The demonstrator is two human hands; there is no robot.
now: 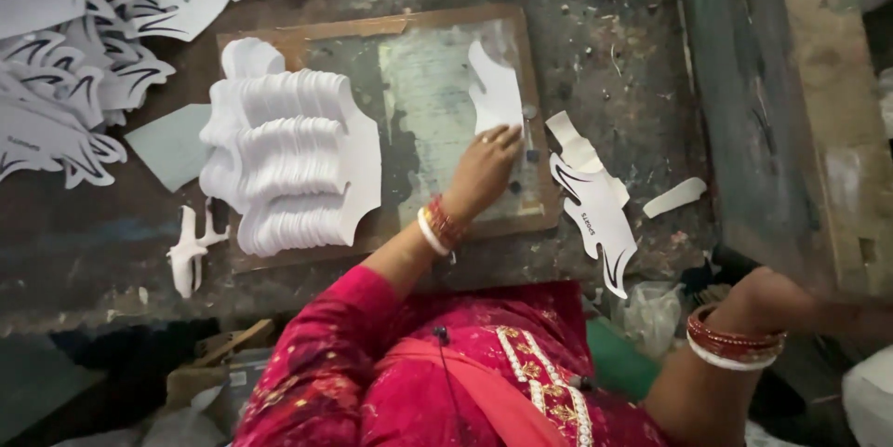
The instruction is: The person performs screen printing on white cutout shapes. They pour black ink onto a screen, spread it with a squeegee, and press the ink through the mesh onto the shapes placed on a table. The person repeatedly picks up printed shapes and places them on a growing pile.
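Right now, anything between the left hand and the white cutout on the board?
Nothing visible. The left hand already rests on the board, fingers touching the lower edge of the white cutout. The cutout stack lies well off to the side.

Single head-worn view, steeply down, close over the workbench [614, 28]

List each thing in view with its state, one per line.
left hand: pressed flat on the white cut-out piece
white cut-out piece: lying flat on the framed board
stack of white cut-outs: fanned, on the board's left side
printed cut-outs: lying beside the board
right hand: lowered at the right, grip unclear
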